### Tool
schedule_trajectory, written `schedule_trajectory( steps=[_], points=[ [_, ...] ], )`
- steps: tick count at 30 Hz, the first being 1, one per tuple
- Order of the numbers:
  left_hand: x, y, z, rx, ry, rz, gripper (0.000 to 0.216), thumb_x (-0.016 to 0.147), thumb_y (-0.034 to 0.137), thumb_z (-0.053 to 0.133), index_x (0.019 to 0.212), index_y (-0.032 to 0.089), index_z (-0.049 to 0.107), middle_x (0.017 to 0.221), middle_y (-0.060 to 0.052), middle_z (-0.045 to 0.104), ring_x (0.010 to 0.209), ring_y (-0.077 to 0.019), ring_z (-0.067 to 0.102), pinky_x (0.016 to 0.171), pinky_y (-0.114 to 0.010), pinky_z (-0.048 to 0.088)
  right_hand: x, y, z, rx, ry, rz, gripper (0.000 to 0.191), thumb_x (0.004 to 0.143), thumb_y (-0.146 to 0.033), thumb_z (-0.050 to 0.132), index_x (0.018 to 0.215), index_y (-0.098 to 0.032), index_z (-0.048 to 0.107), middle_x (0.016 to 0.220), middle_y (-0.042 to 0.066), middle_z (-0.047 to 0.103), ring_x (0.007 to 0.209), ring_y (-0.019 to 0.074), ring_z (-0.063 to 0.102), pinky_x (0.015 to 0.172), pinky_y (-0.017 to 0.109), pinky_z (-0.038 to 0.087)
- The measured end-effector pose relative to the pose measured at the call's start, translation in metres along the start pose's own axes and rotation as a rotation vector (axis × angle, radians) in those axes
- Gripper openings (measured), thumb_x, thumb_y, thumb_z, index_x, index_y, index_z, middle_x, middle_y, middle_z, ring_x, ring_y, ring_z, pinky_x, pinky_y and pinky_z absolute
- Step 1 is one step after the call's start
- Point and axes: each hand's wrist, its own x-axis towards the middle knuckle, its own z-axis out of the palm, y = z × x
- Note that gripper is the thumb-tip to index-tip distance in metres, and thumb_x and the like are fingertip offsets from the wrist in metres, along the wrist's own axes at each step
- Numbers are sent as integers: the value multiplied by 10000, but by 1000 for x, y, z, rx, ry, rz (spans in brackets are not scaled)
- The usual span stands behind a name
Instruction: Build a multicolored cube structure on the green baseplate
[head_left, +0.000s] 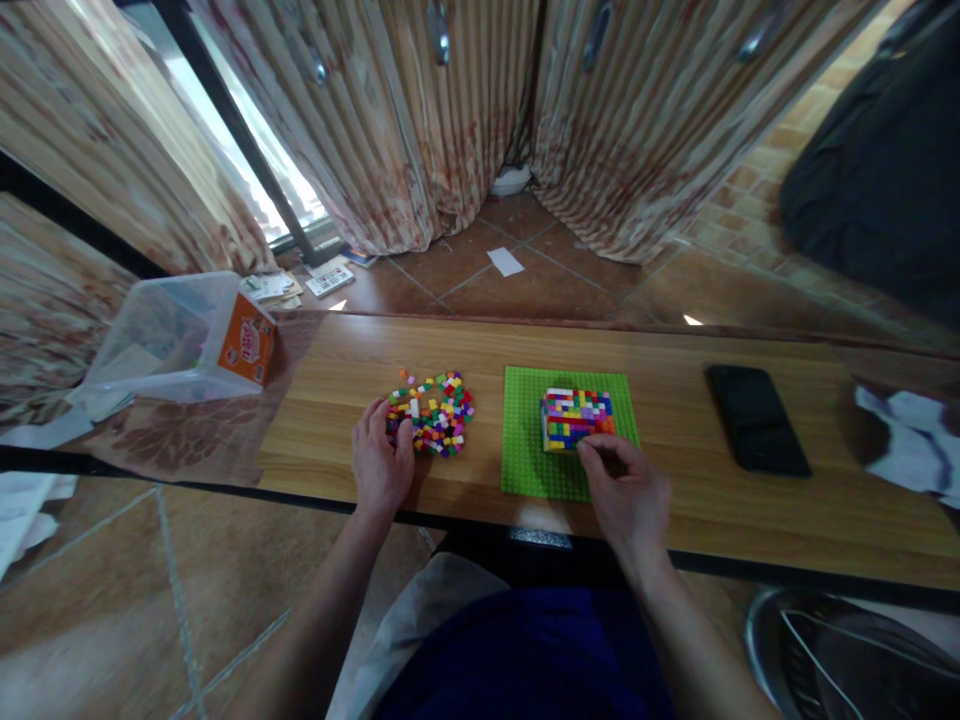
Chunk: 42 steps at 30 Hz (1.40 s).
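A loose pile of small toy bricks in many colours [439, 425] lies on the wooden table. My left hand [381, 463] rests against the pile's left side, thumb and fingers apart, with bricks showing between them. To the right, a green studded baseplate [521, 470] carries a block built from multicoloured bricks [576, 415]. My right hand [630, 490] is over the baseplate's front right part. Its thumb and forefinger are pinched together at the block's near right corner. Whatever may be between those fingertips is hidden or too small to name.
A black phone [757, 418] lies right of the baseplate, with crumpled white paper [907, 440] beyond it. At the far left stands a clear plastic bin with an orange label [180, 335]. The wooden table [472, 345] is narrow, and curtains [450, 130] hang behind it.
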Motion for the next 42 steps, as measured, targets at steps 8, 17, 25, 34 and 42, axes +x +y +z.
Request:
schedule_trajectory(
  steps=[8,17,25,34,42],
  points=[
    [0,-1,0,1,-10,3,411,919,371,507,1255,145,583,1340,-176,572,1273,-293,519,1103,-486,402,1,2,3,23,16,-11,233,814,-407,632,795,-187,708,780,51,738,705,187,663,698,329,521],
    [-2,0,0,12,-1,10,390,923,338,506,1254,146,579,1326,-171,588,1272,-285,526,1097,-494,409,-20,-13,1,-3,53,-187,236,878,-406,609,852,-196,713,831,54,728,710,171,651,684,308,527],
    [-4,-2,2,24,9,26,379,929,329,511,1255,147,573,1327,-166,593,1276,-279,529,1097,-485,415,-39,-26,58,-63,-325,-458,195,933,-276,518,982,-235,702,912,52,714,825,178,664,753,311,530],
    [-4,-2,3,20,8,39,368,933,317,507,1245,136,579,1298,-172,610,1269,-274,534,1084,-479,427,-35,-27,102,-203,-397,-595,189,949,-215,516,977,-216,703,900,58,697,856,183,630,783,300,482],
    [-2,-2,2,5,8,47,367,925,321,506,1248,163,582,1300,-155,609,1259,-280,545,1079,-485,429,-33,-26,109,-222,-372,-643,220,963,-199,493,874,-225,692,861,55,676,826,177,611,749,290,466]
  ],
)
